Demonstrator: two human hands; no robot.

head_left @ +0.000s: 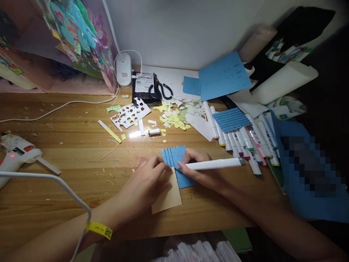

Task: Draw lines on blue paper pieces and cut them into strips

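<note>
Hands: We count two. The left hand [149, 178] has its fingers bent and pressed onto the tan card; whether it also pinches the card, we cannot tell. The right hand [200, 169] grasps one white marker [220, 164], its tip at the blue card.
Work cards: We find one blue card [187, 179], dark-lined on its left part, near the middle of the table [68, 149], and one tan card [169, 198] partly over it.
Other blue pieces: We note one lined card [231, 119] upon the marker row [253, 165], one large sheet [225, 76] and one small piece [191, 85] at far right.
Markers: The row overlaps; we cannot give an exact count.
Scissors: One pair [160, 88], far, on one black packet [136, 97].
Glue gun: One [19, 154], at left.
Scraps: We see many yellow, green and white scraps [174, 118], and one white card full of holes [130, 114].
Containers: One dark holder [298, 31], far right, contains several pens [291, 54]. One pink box [65, 85], far left, contains something dark blue, not clearly seen.
</note>
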